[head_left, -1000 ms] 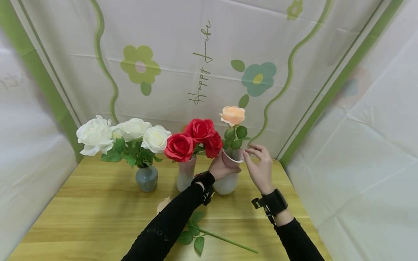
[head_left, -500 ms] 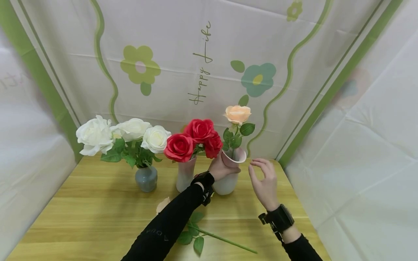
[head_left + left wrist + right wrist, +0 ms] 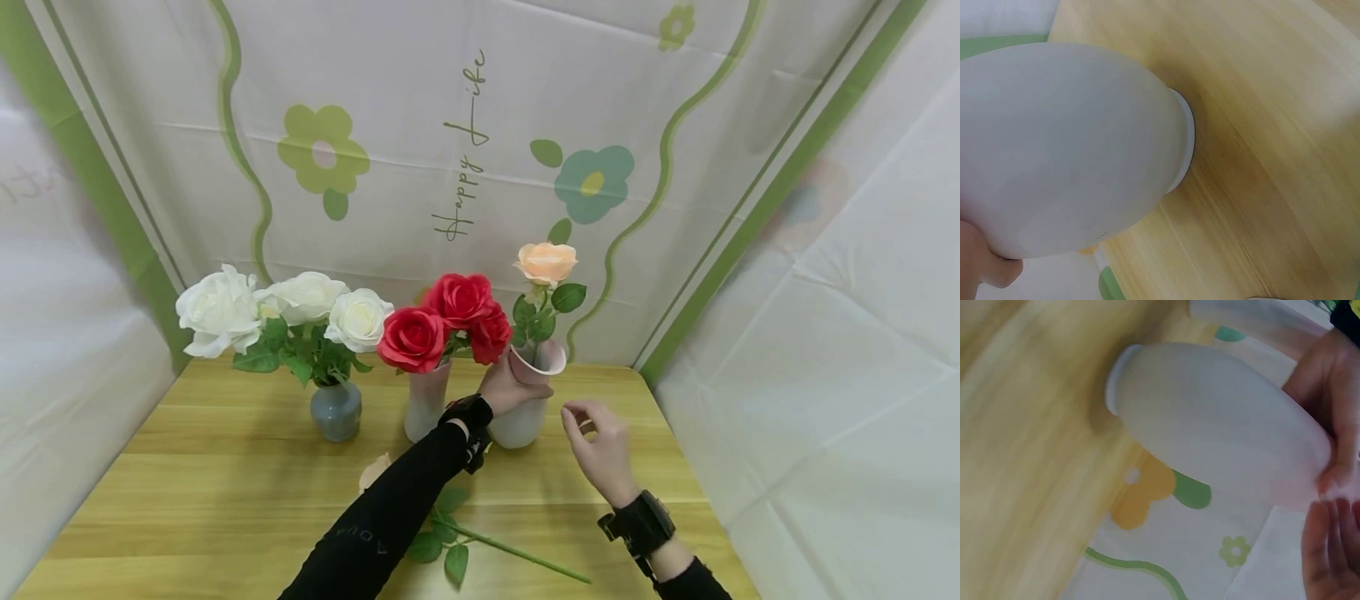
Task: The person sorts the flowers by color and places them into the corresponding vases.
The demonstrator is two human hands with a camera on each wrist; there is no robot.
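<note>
My left hand (image 3: 512,389) grips the neck of a pink-and-white vase (image 3: 519,423), which stands upright on the table. A single peach rose (image 3: 546,263) with green leaves rises from its flared mouth. In the left wrist view the vase's pale body (image 3: 1079,150) fills much of the picture, with a bit of that hand at the lower left corner. To the right of the vase, my right hand (image 3: 603,450) hovers over the table, fingers loosely bent and holding nothing. A second peach rose (image 3: 374,472) lies on the wood, partly hidden by the left forearm; its green stem (image 3: 525,557) points right.
Red roses (image 3: 412,337) fill a slimmer pink-and-white vase (image 3: 426,404) just left of the left hand. Farther left, white roses (image 3: 358,319) stand in a small grey-blue vase (image 3: 336,412). A printed white cloth (image 3: 405,192) hangs behind the wooden table (image 3: 187,500), with more cloth at both sides.
My right hand has come away from the vase rim, out to the right and then down toward the table. The upright peach rose has shifted slightly right. The left hand keeps its grip.
</note>
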